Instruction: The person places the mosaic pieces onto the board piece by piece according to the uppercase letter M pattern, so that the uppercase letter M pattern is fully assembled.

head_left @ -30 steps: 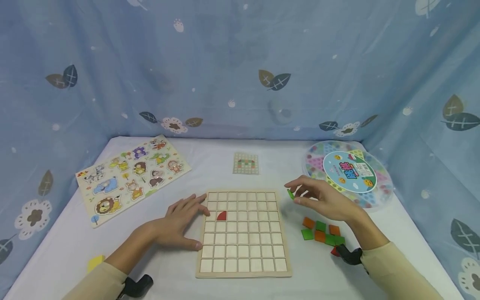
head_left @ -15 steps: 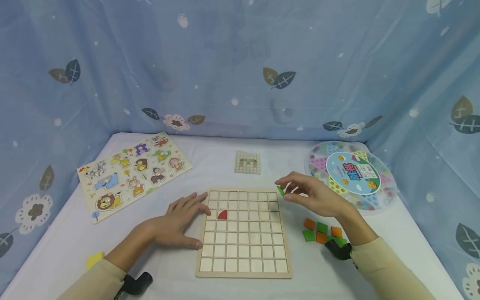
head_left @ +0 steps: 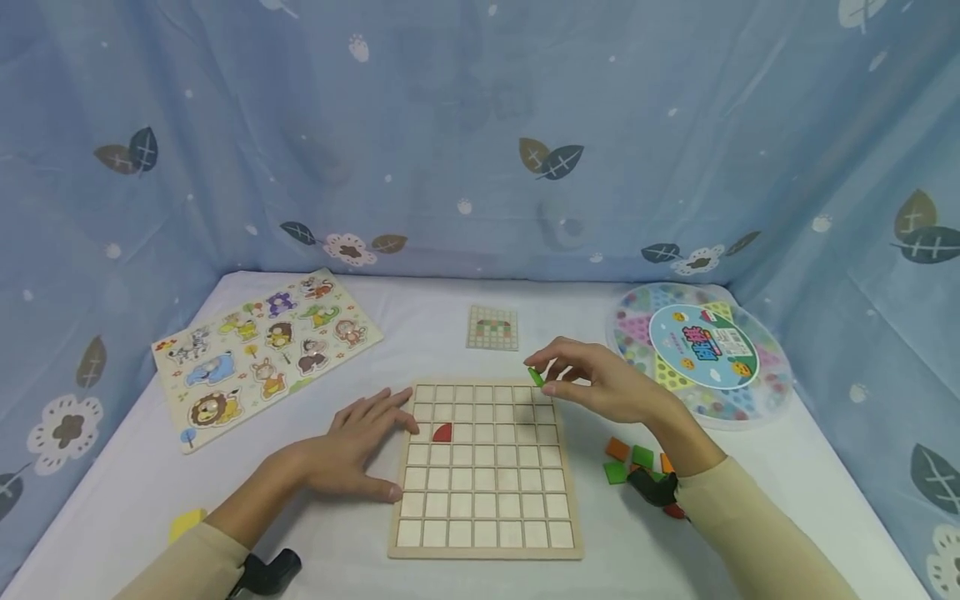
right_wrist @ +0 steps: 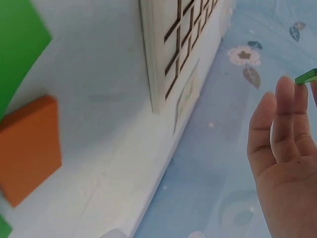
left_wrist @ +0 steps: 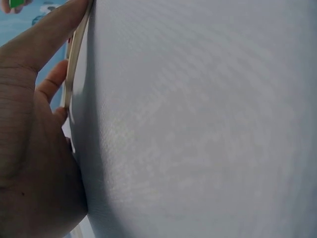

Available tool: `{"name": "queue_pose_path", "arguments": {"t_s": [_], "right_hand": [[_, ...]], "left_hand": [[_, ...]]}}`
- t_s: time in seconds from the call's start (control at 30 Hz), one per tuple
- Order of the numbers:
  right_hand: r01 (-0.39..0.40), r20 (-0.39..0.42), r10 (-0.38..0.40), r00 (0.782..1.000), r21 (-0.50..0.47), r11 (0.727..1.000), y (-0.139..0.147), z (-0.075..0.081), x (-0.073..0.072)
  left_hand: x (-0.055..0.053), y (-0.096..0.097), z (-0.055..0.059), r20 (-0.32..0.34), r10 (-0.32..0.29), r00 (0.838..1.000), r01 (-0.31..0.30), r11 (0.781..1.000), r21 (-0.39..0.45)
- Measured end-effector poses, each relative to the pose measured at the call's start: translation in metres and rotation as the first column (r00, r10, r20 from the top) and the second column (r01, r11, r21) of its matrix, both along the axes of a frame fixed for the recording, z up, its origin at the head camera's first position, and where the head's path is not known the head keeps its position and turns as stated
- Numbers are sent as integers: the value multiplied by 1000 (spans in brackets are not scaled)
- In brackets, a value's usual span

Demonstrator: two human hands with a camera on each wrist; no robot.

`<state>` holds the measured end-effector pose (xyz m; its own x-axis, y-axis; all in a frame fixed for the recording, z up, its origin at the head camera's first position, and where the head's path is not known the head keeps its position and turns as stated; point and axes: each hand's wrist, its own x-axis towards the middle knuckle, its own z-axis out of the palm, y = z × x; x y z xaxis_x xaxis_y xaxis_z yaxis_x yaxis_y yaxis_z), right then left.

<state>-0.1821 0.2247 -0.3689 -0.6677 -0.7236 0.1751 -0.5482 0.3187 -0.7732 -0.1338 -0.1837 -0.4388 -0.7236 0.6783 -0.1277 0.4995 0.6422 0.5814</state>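
Observation:
A wooden grid board (head_left: pixel 486 480) lies on the white cloth, with a red quarter-circle piece (head_left: pixel 442 432) in a cell near its left side. My left hand (head_left: pixel 348 457) rests along the board's left edge, fingers spread and thumb touching the frame. Over the board's far right corner, my right hand (head_left: pixel 603 385) pinches a green tile (head_left: pixel 536 377) between thumb and fingertips, tilted and raised off the grid. The right wrist view also has this green tile (right_wrist: pixel 307 76) at the fingertips. A small pattern card (head_left: pixel 492 327) lies beyond the board.
Right of the board lie loose tiles: orange (head_left: pixel 617 448), green (head_left: pixel 642 456) and red (head_left: pixel 675 511), partly hidden by the right wrist's black mount. An animal puzzle board (head_left: pixel 266 354) is at back left, a round game box (head_left: pixel 701 350) at back right. Something yellow (head_left: pixel 186 524) sits by the left sleeve.
My right hand has carried the green tile leftward, from beside the board to above its far right corner. The left hand has kept its place at the left edge.

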Motion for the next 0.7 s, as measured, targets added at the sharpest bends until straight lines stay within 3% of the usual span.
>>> {"name": "queue_pose_path", "arguments": {"t_s": [0.7], "right_hand": [[-69,77,70,995,-18,997,-34,-9,-10]], "left_hand": [[0,-1,-1,14,8,1000,-8,1000,3]]}}
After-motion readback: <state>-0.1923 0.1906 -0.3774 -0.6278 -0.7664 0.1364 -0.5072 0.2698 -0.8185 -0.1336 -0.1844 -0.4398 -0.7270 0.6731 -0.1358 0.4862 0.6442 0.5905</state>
